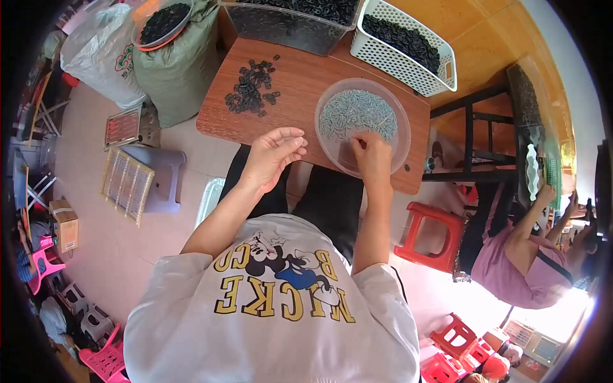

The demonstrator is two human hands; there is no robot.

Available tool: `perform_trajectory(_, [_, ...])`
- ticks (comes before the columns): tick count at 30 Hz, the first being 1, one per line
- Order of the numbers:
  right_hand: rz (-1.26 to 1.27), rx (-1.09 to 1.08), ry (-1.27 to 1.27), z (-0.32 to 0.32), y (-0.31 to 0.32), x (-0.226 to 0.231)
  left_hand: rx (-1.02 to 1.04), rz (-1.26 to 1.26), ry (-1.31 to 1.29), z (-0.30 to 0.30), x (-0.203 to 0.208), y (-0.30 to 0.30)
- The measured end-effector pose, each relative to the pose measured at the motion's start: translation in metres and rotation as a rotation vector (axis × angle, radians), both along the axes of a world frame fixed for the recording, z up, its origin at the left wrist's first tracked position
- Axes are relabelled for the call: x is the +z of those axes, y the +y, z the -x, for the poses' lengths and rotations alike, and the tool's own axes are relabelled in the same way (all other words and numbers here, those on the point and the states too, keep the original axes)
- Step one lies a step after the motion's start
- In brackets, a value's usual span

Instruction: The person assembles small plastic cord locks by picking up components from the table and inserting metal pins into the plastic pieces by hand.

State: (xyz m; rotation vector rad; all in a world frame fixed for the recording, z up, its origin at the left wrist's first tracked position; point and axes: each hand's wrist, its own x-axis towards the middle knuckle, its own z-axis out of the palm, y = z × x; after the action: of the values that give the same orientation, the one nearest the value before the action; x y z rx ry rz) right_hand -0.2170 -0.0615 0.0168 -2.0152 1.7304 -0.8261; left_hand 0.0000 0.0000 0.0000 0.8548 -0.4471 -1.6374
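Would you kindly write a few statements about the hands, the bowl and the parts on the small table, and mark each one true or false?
1. The right hand reaches into the clear plastic bowl of pale small parts. True.
2. The left hand rests in the pile of black rings. False: it hovers at the near edge of the wooden table, apart from the pile.
3. The white slotted basket holds black parts. True.
4. The clear plastic bowl stands on the floor. False: it stands on the wooden table.
5. A red stool stands on the person's right. True.
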Motion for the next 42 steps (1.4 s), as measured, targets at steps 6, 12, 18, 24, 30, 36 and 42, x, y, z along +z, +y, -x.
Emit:
perform_trajectory(6, [-0.055, 0.112, 0.018, 0.009, 0.007, 0.006, -0.027, -0.050, -0.035, 0.000, 0.011, 0.008])
perform_trajectory(12, [-0.237, -0.060, -0.663, -0.006, 0.015, 0.019, 0.000, -0.039, 0.020, -0.005, 0.009, 0.006])
perform_trajectory(18, [-0.559, 0.140, -1.249, -0.049, 0.041, 0.016, -0.020, -0.009, 0.078, -0.008, 0.021, 0.008])
perform_trajectory(24, [-0.588, 0.228, -1.285, -0.068, 0.047, 0.020, 0.038, 0.012, 0.068, -0.013, 0.017, 0.013])
perform_trajectory(30, [-0.665, 0.076, -1.669, -0.071, 0.042, 0.004, 0.049, -0.007, 0.102, -0.014, 0.017, 0.015])
perform_trajectory(36, [-0.651, 0.247, -1.763, -0.074, 0.043, -0.005, 0.087, 0.002, 0.087, -0.017, 0.019, 0.016])
perform_trajectory(42, [-0.556, 0.052, -1.536, -0.086, 0.052, 0.012, 0.096, 0.019, 0.072, -0.019, 0.021, 0.018])
